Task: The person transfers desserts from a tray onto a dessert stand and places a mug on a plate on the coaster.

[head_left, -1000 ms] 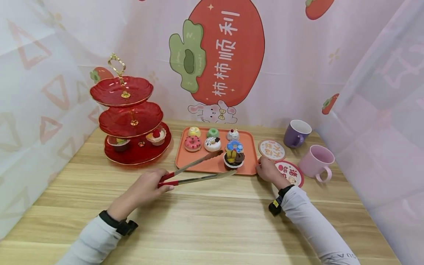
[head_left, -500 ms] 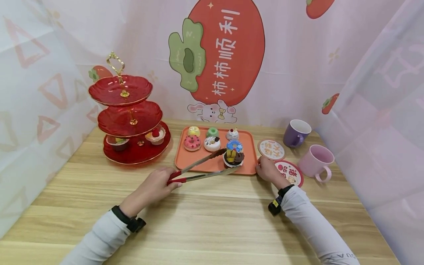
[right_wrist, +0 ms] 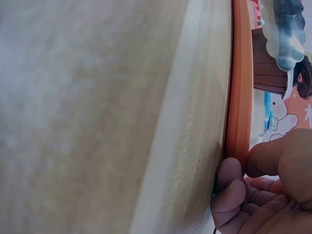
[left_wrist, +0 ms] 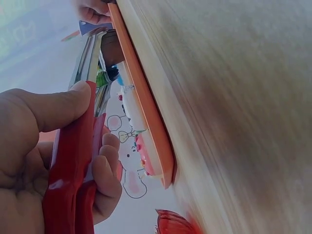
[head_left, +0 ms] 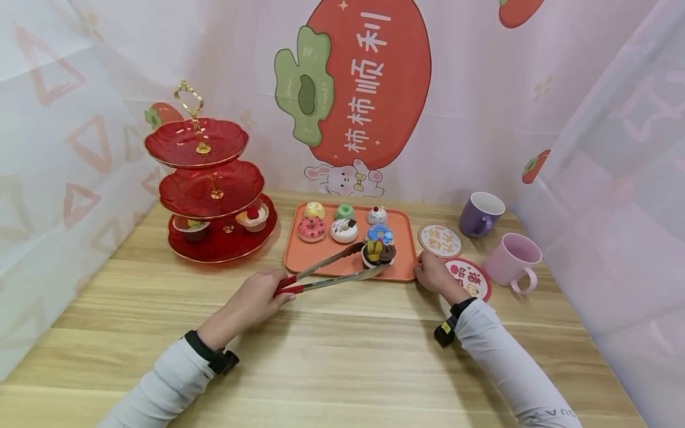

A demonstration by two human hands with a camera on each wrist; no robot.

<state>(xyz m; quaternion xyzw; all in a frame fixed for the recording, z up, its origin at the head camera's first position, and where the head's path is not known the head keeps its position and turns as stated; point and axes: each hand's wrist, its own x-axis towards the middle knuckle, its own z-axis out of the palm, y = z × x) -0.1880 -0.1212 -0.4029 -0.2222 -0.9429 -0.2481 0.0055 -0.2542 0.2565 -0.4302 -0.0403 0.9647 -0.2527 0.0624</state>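
My left hand [head_left: 254, 300] grips the red handles of metal tongs [left_wrist: 68, 175], with the thumb on one handle and fingers curled round the other. The tongs' tips sit on either side of a chocolate cupcake [head_left: 379, 255] topped with yellow fruit pieces, at the front right of an orange tray [head_left: 302, 258]. In the right wrist view a scalloped tong tip [right_wrist: 287, 34] lies against the cupcake's brown wrapper [right_wrist: 268, 73]. My right hand [head_left: 434, 274] pinches the tray's front right corner between thumb and fingers.
Several toy doughnuts and cakes, among them a pink doughnut [head_left: 312, 229], stand on the tray. A three-tier red stand [head_left: 214, 241] with two cupcakes is at left. Two coasters [head_left: 439, 240], a purple mug [head_left: 478, 217] and a pink mug [head_left: 505, 261] are at right.
My left hand has moved to the right, carrying the tongs forward. Their tips have come closer together around the chocolate cupcake. My right hand stays at the tray corner.
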